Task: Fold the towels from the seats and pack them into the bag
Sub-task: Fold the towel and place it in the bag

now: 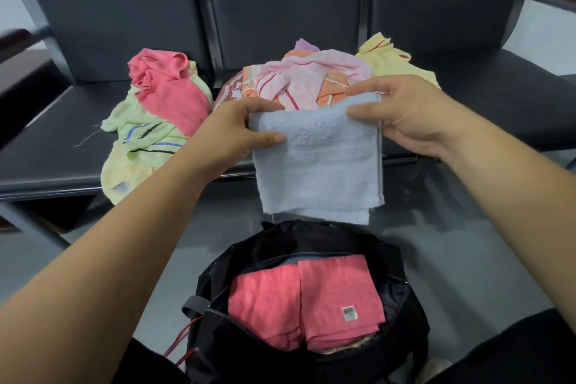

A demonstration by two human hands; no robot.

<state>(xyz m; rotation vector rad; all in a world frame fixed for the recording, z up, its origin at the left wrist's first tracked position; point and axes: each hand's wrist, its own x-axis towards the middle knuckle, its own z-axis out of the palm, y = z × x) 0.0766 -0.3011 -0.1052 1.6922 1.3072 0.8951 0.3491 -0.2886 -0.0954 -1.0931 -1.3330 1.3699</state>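
1. Now, far left, the left seat (46, 150) carries a loose heap. A crumpled coral towel (170, 93) lies on top, with a pale green striped towel (146, 137) under it. A pale yellow towel (123, 176) spills over the seat's front edge.
2. Next across, the left hand (230, 131) pinches the upper left corner of the light blue towel (318, 162), with the thumb on the near face and the fingers curled behind.
3. That light blue towel is folded and hangs in the air between both hands. It is in front of the middle seat and above the bag, clear of it.
4. Directly below, the black bag (314, 238) stands open on the grey floor (467, 259). A folded coral towel (305, 299) lies inside it, its white label facing up.
5. Behind the blue towel, a rumpled pile of pink and orange towels (311, 78) sits on the middle seat.
6. On the other side, the right hand (414, 115) grips the upper right corner. The thumb presses the near face and the fingers wrap over the top edge.
7. Far right, a crumpled yellow towel (391, 62) sits just beside that middle pile.
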